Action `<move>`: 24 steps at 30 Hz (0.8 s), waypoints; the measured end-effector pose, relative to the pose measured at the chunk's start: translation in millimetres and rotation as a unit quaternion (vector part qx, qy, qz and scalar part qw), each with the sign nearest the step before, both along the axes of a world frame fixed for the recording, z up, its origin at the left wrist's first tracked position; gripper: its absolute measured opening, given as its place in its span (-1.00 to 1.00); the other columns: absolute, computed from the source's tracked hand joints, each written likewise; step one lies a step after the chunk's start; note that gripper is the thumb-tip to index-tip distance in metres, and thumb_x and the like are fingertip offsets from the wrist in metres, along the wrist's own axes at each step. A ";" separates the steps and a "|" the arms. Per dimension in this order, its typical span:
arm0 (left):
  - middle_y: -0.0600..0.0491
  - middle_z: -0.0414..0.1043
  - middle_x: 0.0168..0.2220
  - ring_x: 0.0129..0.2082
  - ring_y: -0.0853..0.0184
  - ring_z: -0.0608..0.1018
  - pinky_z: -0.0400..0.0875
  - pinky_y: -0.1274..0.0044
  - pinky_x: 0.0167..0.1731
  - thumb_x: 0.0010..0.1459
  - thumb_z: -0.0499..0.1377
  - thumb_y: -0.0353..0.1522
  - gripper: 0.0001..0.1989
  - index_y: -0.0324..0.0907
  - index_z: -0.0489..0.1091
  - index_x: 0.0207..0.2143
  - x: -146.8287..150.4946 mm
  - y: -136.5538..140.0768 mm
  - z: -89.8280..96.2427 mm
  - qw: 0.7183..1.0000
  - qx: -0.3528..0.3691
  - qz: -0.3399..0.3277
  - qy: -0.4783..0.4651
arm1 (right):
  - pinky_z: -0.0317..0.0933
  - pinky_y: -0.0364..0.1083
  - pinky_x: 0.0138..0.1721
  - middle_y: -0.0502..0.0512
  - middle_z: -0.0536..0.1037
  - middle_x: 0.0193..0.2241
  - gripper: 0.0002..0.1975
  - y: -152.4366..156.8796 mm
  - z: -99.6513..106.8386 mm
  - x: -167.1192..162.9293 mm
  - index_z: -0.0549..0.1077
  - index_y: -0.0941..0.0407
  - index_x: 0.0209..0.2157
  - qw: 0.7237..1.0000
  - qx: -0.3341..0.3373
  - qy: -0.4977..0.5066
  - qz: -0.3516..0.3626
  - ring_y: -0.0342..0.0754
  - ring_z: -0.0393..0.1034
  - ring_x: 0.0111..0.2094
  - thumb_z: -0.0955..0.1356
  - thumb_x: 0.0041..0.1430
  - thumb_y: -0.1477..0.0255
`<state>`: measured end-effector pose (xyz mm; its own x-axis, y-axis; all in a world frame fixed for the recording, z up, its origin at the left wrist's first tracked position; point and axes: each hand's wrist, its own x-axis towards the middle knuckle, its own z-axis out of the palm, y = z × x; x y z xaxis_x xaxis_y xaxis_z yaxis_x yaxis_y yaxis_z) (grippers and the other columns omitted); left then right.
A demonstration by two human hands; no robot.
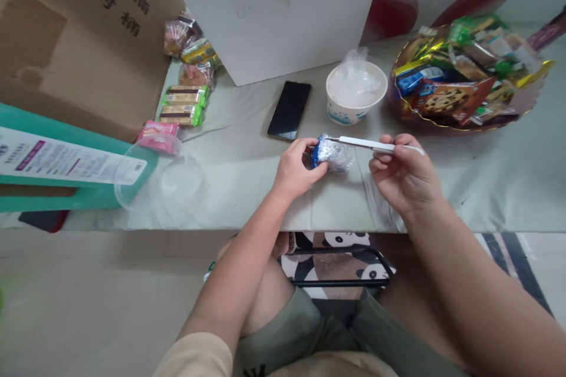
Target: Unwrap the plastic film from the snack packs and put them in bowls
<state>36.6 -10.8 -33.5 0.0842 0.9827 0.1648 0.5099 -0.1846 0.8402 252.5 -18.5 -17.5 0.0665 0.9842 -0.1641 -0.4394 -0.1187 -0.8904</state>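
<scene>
My left hand [298, 169] grips a small blue item wrapped in clear, crinkled plastic [336, 155], thumb in front and fingers behind, on the table. Between the fingers of my right hand [404, 174] is a slim white tool with a thin metal tip [369, 143], shaped like a craft knife. Its tip points left and meets or lies just over the wrapped item near the blue end; I cannot tell whether it touches. A white paper tub [349, 115] holding crumpled clear plastic [355, 79] stands behind the item.
Behind my left hand lies a black phone [289, 109]. A gold-rimmed bowl [469, 128] heaped with packaged snacks is at right. To the left are a clear plastic tub [181, 179], wrapped snacks [182, 113], a green container [88, 153] and cartons [101, 70]. The table edge [327, 228] is nearest me.
</scene>
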 end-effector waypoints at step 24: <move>-0.08 0.50 -0.04 -0.09 0.22 0.58 0.53 0.35 -0.04 0.04 0.34 -0.35 -0.60 -0.16 0.43 -0.04 -14.1 0.1 -0.8 0.999 0.010 0.026 0.023 | 0.06 -0.19 -0.62 0.01 0.53 -0.45 -0.78 3.0 -5.0 38.4 0.38 0.07 -0.52 0.992 -0.078 -0.058 -0.084 -0.26 0.15 -0.59 0.47 -0.26 0.50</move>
